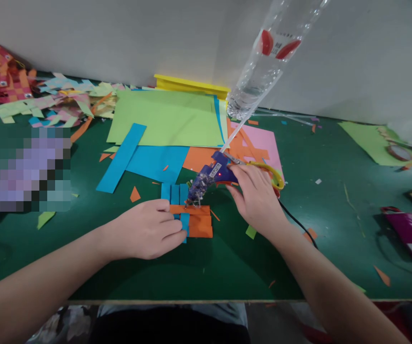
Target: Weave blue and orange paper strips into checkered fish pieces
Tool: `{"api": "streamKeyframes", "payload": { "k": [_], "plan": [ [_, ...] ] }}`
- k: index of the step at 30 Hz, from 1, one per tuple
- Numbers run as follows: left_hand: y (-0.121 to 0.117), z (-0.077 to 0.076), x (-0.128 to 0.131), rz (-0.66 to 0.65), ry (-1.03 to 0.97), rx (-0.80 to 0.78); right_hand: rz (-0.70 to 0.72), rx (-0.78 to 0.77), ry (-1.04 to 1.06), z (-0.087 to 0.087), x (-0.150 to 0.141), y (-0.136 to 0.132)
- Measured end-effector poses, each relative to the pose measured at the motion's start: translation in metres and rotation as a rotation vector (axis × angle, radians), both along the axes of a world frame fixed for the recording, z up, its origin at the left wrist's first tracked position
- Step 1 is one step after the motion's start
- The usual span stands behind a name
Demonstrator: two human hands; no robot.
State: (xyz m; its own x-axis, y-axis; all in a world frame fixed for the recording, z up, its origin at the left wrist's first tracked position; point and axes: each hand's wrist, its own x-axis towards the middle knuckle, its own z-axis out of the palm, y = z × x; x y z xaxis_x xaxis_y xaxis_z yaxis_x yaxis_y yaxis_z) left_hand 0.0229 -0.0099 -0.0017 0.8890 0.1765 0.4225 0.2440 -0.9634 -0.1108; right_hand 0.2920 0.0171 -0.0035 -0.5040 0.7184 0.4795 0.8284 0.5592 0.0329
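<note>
Just below the centre of the frame I see a small paper weave (191, 220) of blue and orange strips, lying flat on a green table (227, 267). My left hand (148, 234) rests on its left edge, fingers together and pressed down on the strips, pinning them to the table. My right hand (258, 198) comes in from the right, fingers curled tight around the grip of a blue glue gun (209, 179). The gun's nozzle points down and left, touching or almost touching the top of the weave; I cannot tell which. A black cord (295, 222) trails from the gun toward the lower right.

Just behind my right hand lie scissors (268, 172) with yellow handles, partly hidden. Above the weave are loose sheets: a blue sheet (156, 162), a green sheet (166, 119), and a pink sheet (259, 138). A clear plastic bottle (266, 57) leans in from the top of the frame, right of centre. In the upper left is a heap of paper scraps (48, 100). A purple object (410, 231) sits at the right edge.
</note>
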Motion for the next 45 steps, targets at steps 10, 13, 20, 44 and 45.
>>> {"api": "streamKeyframes", "payload": {
  "k": [10, 13, 20, 44, 45],
  "plan": [
    [0.0002, 0.0006, 0.0007, 0.015, -0.003, 0.01, -0.003, 0.031, 0.015, 0.0006, -0.0002, 0.0002],
    [-0.0002, 0.0009, 0.0, 0.01, -0.003, 0.006, -0.009, 0.029, 0.019, 0.0002, -0.0001, 0.0003],
    [0.0007, 0.001, 0.0001, 0.028, -0.033, 0.001, -0.008, 0.079, 0.001, 0.001, -0.0004, 0.0008],
    [0.0016, 0.0021, 0.0009, 0.056, -0.052, 0.008, 0.02, 0.104, 0.05, -0.0011, 0.0005, 0.0017],
    [0.0017, 0.002, 0.0007, 0.058, -0.047, 0.006, 0.019, 0.102, 0.051, -0.0013, 0.0006, 0.0019]
  ]
}}
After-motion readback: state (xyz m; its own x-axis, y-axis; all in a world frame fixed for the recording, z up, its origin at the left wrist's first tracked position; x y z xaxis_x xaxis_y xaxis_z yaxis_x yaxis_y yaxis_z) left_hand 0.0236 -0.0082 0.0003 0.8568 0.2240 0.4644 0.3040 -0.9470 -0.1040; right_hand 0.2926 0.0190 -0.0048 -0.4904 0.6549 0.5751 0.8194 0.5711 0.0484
